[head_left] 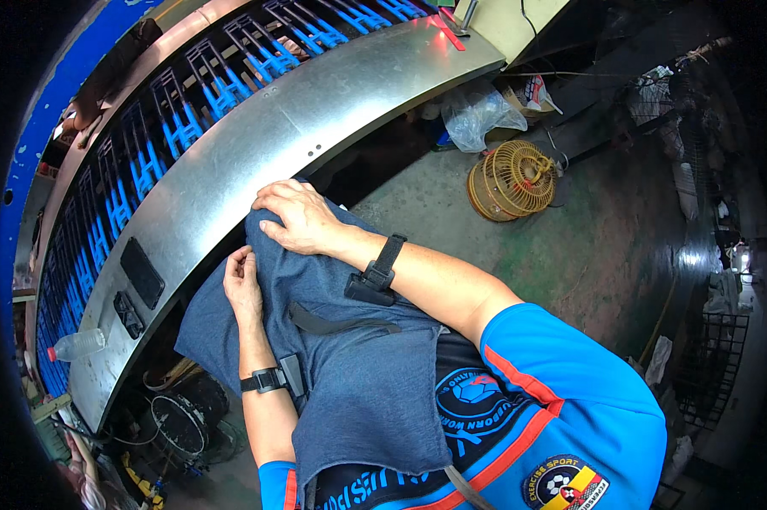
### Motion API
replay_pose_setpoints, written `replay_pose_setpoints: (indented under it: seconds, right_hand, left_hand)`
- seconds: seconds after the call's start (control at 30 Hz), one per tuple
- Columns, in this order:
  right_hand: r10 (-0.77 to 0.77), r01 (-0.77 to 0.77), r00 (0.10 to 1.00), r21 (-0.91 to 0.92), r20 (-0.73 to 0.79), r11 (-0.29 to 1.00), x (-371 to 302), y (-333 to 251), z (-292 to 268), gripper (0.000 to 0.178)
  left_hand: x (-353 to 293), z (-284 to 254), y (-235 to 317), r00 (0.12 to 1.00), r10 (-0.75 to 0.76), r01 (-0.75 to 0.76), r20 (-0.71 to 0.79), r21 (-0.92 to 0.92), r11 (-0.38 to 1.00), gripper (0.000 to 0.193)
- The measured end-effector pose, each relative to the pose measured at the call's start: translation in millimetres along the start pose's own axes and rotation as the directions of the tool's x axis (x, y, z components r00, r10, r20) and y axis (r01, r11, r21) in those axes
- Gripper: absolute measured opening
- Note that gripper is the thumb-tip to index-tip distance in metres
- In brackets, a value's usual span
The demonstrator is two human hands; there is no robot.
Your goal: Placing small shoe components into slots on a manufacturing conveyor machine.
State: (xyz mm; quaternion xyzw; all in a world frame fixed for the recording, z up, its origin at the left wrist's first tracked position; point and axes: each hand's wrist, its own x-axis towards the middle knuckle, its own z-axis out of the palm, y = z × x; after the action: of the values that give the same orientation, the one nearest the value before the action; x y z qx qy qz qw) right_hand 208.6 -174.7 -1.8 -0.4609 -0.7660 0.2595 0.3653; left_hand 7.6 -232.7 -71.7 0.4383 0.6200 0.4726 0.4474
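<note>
A dark blue-grey cloth apron (366, 408) covers my lap, with a dark strap (324, 321) lying loose across it. My right hand (298, 219) lies palm down over the raised cloth at my knee, its thumb apart from the fingers. Just left of it, my left hand (244, 285) rests at the cloth with its fingers bent in toward the thumb. Whatever may be between those fingertips is too small to make out. Each wrist wears a black band with a small device, one on the left (268, 379) and one on the right (375, 280).
A curved metal ledge (256, 136) runs in front of me, before rows of blue bars (222, 93). On it lie a black phone (142, 272), a small black object (128, 315), a clear bottle (79, 344) and a red tool (448, 32). A wicker cage (512, 180) stands right.
</note>
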Motion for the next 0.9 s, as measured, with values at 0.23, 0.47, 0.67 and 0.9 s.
replay_pose_setpoints:
  seconds: [0.23,0.47,0.67,0.9]
  right_hand:
    - [-0.016,0.016,1.0,0.002,-0.011,1.0,-0.2,1.5,0.2,0.034]
    - [-0.013,0.013,1.0,0.008,-0.006,1.0,0.2,1.9,-1.8,0.033]
    - [-0.003,0.003,1.0,0.006,0.0,1.0,0.4,2.4,-3.6,0.033]
    - [-0.006,0.006,1.0,0.008,-0.004,1.0,0.7,2.4,-4.7,0.033]
  left_hand:
    - [1.0,-0.4,-2.5,1.0,0.012,-0.012,0.011,-0.005,1.0,0.017]
    - [0.0,0.8,-0.1,1.0,0.016,-0.016,0.016,0.001,1.0,0.017]
    - [-0.3,2.5,1.7,1.0,0.004,-0.004,0.016,0.009,1.0,0.017]
    - [0.2,3.4,0.8,1.0,0.014,-0.013,0.024,-0.034,0.999,0.017]
